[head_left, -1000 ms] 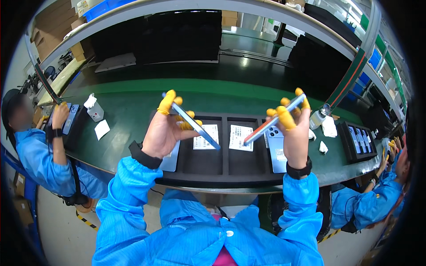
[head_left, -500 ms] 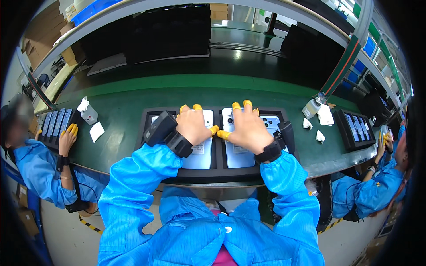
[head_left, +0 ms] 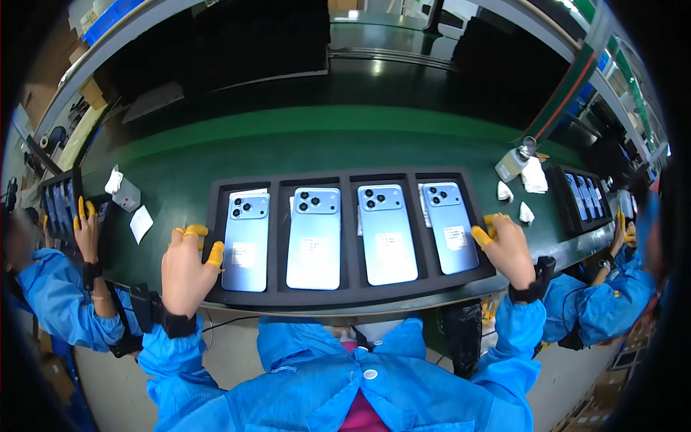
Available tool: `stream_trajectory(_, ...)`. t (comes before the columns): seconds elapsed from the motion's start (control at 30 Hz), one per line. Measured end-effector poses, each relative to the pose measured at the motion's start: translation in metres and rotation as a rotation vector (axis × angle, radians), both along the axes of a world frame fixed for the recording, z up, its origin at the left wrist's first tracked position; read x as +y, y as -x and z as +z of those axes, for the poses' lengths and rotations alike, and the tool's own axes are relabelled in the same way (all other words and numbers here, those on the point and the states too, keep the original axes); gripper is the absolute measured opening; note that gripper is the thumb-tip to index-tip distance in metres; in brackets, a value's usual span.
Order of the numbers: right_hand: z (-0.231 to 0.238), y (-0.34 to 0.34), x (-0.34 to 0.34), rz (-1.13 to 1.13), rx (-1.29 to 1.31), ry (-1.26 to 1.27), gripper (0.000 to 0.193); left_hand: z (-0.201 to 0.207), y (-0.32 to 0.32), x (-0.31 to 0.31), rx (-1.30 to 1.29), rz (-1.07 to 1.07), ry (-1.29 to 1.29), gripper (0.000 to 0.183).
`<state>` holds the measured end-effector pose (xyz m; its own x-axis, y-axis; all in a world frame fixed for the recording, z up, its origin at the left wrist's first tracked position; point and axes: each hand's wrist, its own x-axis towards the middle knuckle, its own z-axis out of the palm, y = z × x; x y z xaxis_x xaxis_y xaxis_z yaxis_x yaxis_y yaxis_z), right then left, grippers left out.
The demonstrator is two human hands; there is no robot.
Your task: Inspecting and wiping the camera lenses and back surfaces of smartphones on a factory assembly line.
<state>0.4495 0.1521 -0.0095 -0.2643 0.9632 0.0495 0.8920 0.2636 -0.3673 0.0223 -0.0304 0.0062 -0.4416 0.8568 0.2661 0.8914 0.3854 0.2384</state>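
Note:
A black foam tray [head_left: 281, 237] lies in front of me on the green bench. Several light blue smartphones [head_left: 314, 223] rest in its separate slots, backs up, camera bumps at the far end. Each back carries a white label [head_left: 390, 245]. At the tray's left side, my left hand [head_left: 186, 273] has curled fingers, the thumb on the rim. My right hand [head_left: 507, 252] holds the right rim, thumb and fingers bent against it. Yellow finger cots cover the fingertips of both hands; the undersides of the grips are hidden.
Left of the tray stand a white bottle [head_left: 128, 194] and a folded white wipe [head_left: 141, 225]. At right are a clear pump bottle [head_left: 512, 164] and crumpled wipes [head_left: 527, 213]. Co-workers in blue sleeves on both sides handle similar trays [head_left: 584, 194]. A shelf frame spans above.
Both hands have moved apart, from above the middle phones to the tray's two sides, uncovering the phones. The left co-worker's tray is now raised and tilted.

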Motion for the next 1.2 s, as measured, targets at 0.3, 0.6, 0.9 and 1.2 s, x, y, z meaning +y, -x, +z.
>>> stream_trajectory(0.3,0.010,-0.003,-0.007,-0.016,0.003,-0.096,0.029,-0.009,0.018,-0.007,-0.119,-0.100,-0.092,0.034)
stream_trajectory(0.6,0.013,0.055,0.141,0.027,-0.155,-0.095,0.030,0.046,0.082,0.167,-0.080,-0.254,-0.033,0.025)
stream_trajectory(0.9,-0.006,0.033,0.257,-0.309,-0.128,-0.401,0.036,-0.022,-0.020,0.333,-0.955,-0.692,0.100,0.059)
stream_trajectory(1.2,0.033,0.050,0.075,0.264,-0.049,0.118,0.044,0.047,0.016,0.186,-0.011,-0.682,0.203,0.048)
